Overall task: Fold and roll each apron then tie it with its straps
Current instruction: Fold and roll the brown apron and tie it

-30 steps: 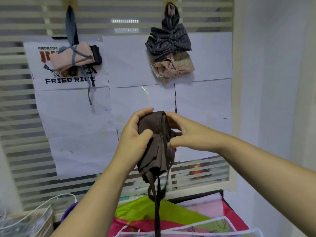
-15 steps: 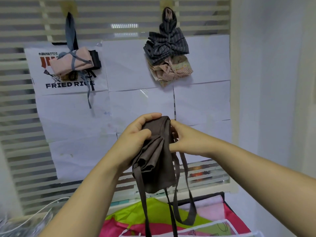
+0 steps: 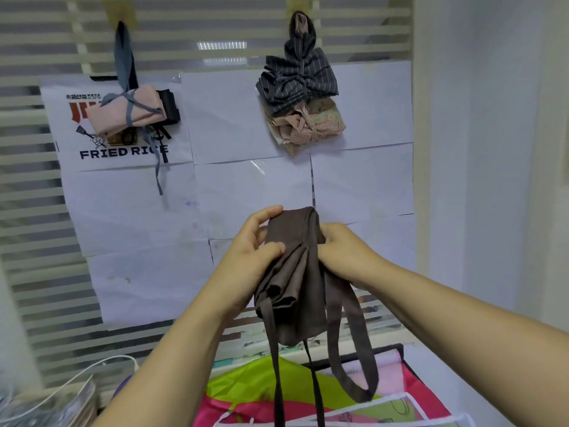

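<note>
Head camera view, left hand (image 3: 246,257) and right hand (image 3: 345,251) gripping rolled brown apron (image 3: 295,272), fingers curled round it, straps (image 3: 351,349) dangling, poster (image 3: 123,149) reading "FRIED RICE" behind.

Striped frosted glass (image 3: 30,211) fills the back, covered with taped white paper sheets (image 3: 252,192) and a poster (image 3: 123,152) reading FRIED RICE. A ceiling light's reflection (image 3: 221,45) shows near the top. A plain white wall (image 3: 492,180) stands at right; a white cable (image 3: 92,366) trails lower left.
</note>
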`<state>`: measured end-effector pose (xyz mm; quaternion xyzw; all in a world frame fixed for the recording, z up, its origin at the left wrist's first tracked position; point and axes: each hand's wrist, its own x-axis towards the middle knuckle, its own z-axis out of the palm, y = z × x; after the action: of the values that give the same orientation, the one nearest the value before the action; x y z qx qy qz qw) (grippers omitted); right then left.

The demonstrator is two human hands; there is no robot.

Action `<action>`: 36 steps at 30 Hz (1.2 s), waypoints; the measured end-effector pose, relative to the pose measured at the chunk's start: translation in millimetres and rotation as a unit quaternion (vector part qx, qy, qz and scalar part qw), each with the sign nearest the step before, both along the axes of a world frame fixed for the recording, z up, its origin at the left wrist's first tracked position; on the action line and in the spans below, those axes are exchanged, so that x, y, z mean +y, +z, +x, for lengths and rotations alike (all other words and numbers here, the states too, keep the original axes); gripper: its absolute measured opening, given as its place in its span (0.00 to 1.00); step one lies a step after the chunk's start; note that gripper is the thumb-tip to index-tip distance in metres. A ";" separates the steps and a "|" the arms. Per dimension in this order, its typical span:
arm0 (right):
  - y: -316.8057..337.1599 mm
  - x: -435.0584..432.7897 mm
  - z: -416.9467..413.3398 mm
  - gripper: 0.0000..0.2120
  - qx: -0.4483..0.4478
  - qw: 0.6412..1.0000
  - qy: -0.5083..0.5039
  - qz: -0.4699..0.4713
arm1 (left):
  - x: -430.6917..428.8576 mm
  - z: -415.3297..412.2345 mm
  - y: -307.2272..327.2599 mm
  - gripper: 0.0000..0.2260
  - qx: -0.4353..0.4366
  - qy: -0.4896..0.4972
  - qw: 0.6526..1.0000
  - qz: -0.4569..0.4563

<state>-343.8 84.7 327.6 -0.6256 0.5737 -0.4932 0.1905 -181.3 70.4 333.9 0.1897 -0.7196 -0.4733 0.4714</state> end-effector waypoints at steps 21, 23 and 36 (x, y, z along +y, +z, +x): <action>-7.8 7.9 -1.7 0.12 -0.335 0.926 0.096 0.146 | -8.5 -7.1 -57.4 0.22 -0.065 -0.015 0.994 0.087; -7.5 7.1 -1.4 0.12 -0.336 0.926 0.097 0.142 | -11.1 -6.3 -57.2 0.31 -0.046 -0.042 0.992 0.112; -13.7 24.0 -11.9 0.09 -0.164 0.936 0.177 0.255 | -7.0 1.5 -63.8 0.12 -0.028 -0.063 0.980 0.189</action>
<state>-355.7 108.8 314.0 -0.5573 0.5212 -0.3843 0.5197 -179.8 63.4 270.1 0.2430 -0.6409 -0.6237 0.3759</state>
